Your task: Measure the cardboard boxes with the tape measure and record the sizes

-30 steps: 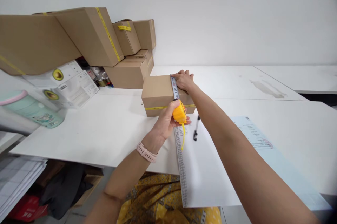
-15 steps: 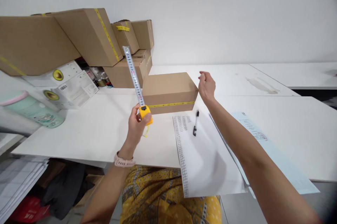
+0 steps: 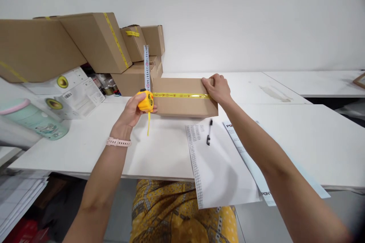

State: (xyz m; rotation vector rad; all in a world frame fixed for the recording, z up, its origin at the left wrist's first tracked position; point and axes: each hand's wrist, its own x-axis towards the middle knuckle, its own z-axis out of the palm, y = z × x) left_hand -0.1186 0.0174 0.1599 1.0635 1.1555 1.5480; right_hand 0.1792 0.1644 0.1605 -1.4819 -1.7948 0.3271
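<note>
A yellow tape measure (image 3: 146,102) is in my left hand (image 3: 131,110), its silver blade (image 3: 146,69) pulled out and pointing up and away. That hand is at the left end of a brown cardboard box (image 3: 182,108), and its fingertips reach the box's edge. My right hand (image 3: 219,89) grips the box's right end, thumb and fingers over the top edge. The box is tilted, with a strip of yellow tape along the side that faces me. Below it lie a white printed sheet (image 3: 219,170) and a black-capped clear pen (image 3: 209,132).
Several taped cardboard boxes (image 3: 94,41) are stacked at the back left, above white avocado-print cartons (image 3: 75,96). A mint tumbler (image 3: 37,119) stands at the left. Light blue papers (image 3: 248,159) lie beneath my right forearm on the white table (image 3: 313,148).
My right hand has come down onto the box's right end, and the box has tipped so its taped side shows more. My left hand has moved up and left with the tape measure.
</note>
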